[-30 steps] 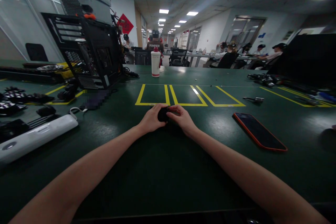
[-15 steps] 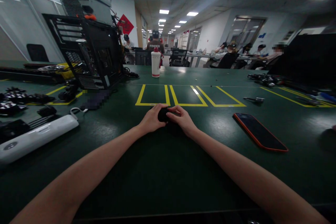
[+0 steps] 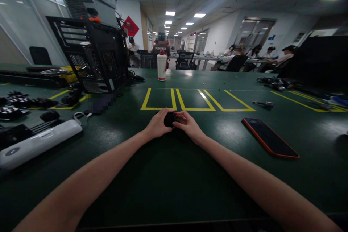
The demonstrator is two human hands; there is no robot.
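Note:
A small dark, rounded object [image 3: 169,119] is held between my two hands, low over the green table [image 3: 174,185]. Its exact kind does not show. My left hand [image 3: 158,123] curls round its left side, thumb below and fingers on top. From the right, the fingertips and thumb of my right hand [image 3: 188,126] pinch its edge. Just beyond my hands lie yellow tape outlines [image 3: 195,109] on the tabletop.
At right lies a phone with an orange edge [image 3: 270,137], with a small metal tool [image 3: 263,104] behind it. A white power strip [image 3: 40,143], dark parts and an open computer case [image 3: 100,54] occupy the left. A white bottle [image 3: 161,67] stands farther back. Several people sit beyond.
My right fingers have shifted slightly on the dark object's right side, with the thumb now lower. My left hand keeps its grip nearly unmoved.

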